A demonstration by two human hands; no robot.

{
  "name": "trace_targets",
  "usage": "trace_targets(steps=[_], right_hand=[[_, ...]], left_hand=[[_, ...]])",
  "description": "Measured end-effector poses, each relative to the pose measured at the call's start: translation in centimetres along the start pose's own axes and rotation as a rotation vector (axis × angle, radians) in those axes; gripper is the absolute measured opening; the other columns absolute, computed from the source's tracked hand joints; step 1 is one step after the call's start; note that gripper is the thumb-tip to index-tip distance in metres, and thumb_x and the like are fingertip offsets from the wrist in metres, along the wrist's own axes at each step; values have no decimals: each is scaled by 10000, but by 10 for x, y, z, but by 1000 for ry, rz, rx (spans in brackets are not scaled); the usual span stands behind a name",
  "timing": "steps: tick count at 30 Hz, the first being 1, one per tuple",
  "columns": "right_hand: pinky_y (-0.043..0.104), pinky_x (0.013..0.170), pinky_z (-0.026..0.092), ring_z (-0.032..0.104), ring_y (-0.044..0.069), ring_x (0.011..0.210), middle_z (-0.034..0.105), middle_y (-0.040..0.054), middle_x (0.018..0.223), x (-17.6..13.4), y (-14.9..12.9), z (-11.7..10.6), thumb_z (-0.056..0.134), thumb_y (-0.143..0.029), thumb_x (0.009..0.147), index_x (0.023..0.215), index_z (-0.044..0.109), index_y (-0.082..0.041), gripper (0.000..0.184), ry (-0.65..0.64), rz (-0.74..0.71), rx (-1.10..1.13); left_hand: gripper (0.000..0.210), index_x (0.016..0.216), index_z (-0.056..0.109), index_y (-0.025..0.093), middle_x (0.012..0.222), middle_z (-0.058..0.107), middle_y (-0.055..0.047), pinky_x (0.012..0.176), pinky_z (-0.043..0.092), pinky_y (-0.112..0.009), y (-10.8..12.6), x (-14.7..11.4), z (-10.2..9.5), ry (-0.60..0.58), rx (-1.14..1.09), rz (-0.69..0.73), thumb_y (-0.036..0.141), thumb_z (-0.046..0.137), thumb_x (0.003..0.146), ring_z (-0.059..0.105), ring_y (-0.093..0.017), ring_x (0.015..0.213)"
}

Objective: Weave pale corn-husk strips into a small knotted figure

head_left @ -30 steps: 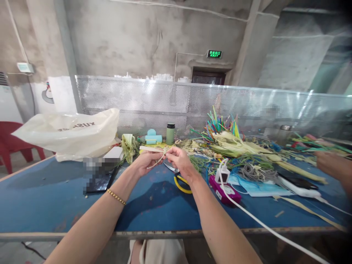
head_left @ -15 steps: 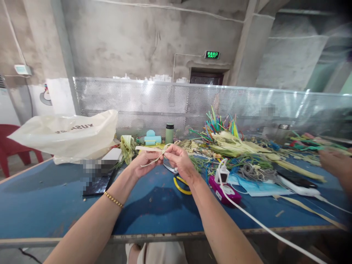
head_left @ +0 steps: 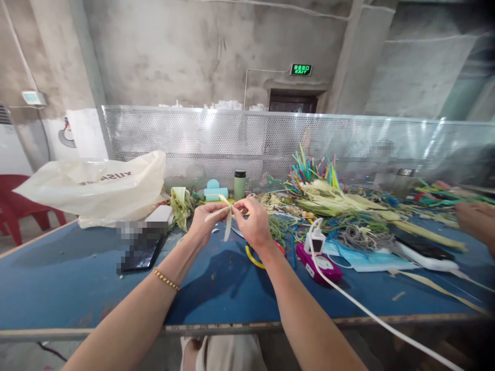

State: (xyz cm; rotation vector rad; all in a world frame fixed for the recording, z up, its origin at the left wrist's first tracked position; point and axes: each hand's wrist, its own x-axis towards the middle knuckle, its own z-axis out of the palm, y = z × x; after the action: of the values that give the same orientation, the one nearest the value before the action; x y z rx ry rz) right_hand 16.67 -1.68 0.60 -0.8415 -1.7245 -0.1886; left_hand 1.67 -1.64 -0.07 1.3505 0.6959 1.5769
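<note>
Left hand [head_left: 204, 222] and right hand [head_left: 253, 222] pinch a pale strip [head_left: 228, 230] above a table [head_left: 220, 304], its blue surface stretching beneath them to the front edge [head_left: 224, 327]. Unlike half a second ago, one end dangles between the hands.

a thin, pale cream strip [head_left: 228, 230], flat like a ribbon, is pinched in midair where the left fingers [head_left: 211, 208] and right fingers [head_left: 248, 206] meet. one length hangs below the fingertips, slightly tilted; another reaches out across the left fingers; a short yellowish end pokes up above them, leaning left. whether it is all one piece cannot be told.
</note>
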Motion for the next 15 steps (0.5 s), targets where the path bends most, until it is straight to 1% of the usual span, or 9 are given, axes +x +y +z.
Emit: trace_targets(steps=[2,4,6,9,12,15], right_hand=[[314,760,450,563,188,788,627,51,852,-2,-6,2,590,-149,810,894,617,-185,95,-20,-30,-3],[316,765,445,560,192,804,622,55,863,-3,-9,3,587,-119,809,920,624,-178,131,-39,-56,-4],[322,784,438,560,200,835,619,62,873,-4,-10,3,584,-126,834,918,641,-183,116,-67,-90,1],[331,817,429,561,208,873,618,68,885,-4,-11,1,564,-172,891,894,653,-201,94,-101,-130,23],[330,823,424,557,205,875,608,67,878,-5,-13,-1,507,-190,935,865,639,-210,150,-107,-142,53],[321,816,419,552,196,863,592,59,863,-5,-15,-2,477,-189,949,853,619,-209,172,-102,-145,92]], left_hand=[[273,776,746,104,691,698,-56,606,430,-243,-1,-2,4,36,41,22,323,817,628,566,-115,603],[289,780,747,106,703,704,-59,597,424,-239,-2,-4,7,56,63,43,330,821,612,568,-119,608],[288,785,746,111,706,704,-56,592,422,-236,-2,-4,8,57,74,56,328,814,610,569,-123,613],[194,746,737,123,665,679,-28,589,414,-225,-3,-4,7,56,127,60,267,775,622,553,-121,611],[116,729,737,134,682,674,-17,601,414,-219,-1,-3,6,21,167,60,208,709,644,550,-123,636],[153,775,753,142,687,671,-9,594,406,-217,3,-5,8,-18,152,62,208,697,649,533,-114,627]])
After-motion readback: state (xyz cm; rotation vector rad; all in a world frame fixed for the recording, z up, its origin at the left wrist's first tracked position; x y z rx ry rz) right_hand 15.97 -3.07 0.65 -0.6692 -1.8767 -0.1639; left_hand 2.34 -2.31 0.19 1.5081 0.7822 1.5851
